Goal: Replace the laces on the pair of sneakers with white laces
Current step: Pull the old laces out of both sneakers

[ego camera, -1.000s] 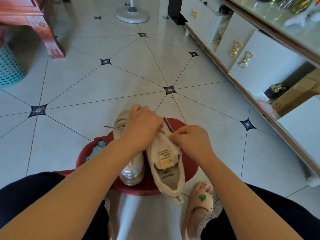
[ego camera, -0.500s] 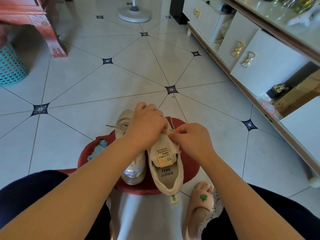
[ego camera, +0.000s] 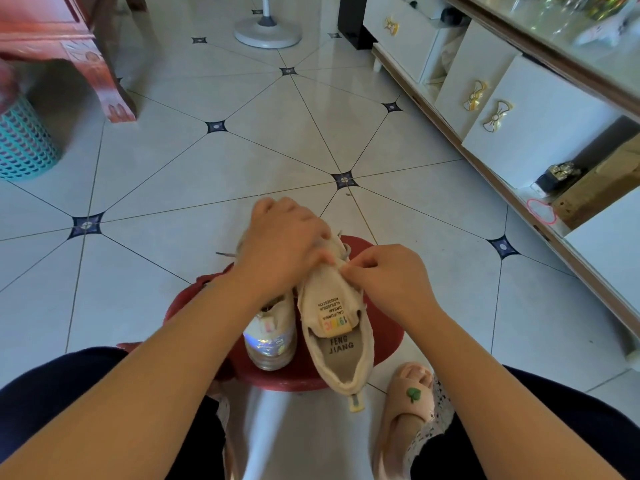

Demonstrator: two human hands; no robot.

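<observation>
Two cream sneakers stand on a red stool (ego camera: 384, 337) in front of me. The right sneaker (ego camera: 337, 327) has its opening toward me and its tongue label showing. My left hand (ego camera: 280, 244) wraps over its front part and grips it. My right hand (ego camera: 384, 275) pinches at the lacing area near the top of the tongue; the lace itself is hidden under my fingers. The left sneaker (ego camera: 272, 339) shows its shiny heel, its front covered by my left forearm. A grey lace end (ego camera: 225, 254) sticks out to the left.
A white cabinet (ego camera: 519, 109) with drawers runs along the right. A red wooden furniture leg (ego camera: 114, 95) and a teal basket (ego camera: 24, 143) stand at the far left. A fan base (ego camera: 266, 32) sits at the back. My foot in a pink slipper (ego camera: 408, 400) rests by the stool.
My hands and the right sneaker have stayed almost in place. My right fingers have shifted slightly at the lacing area, and the view has drifted a little.
</observation>
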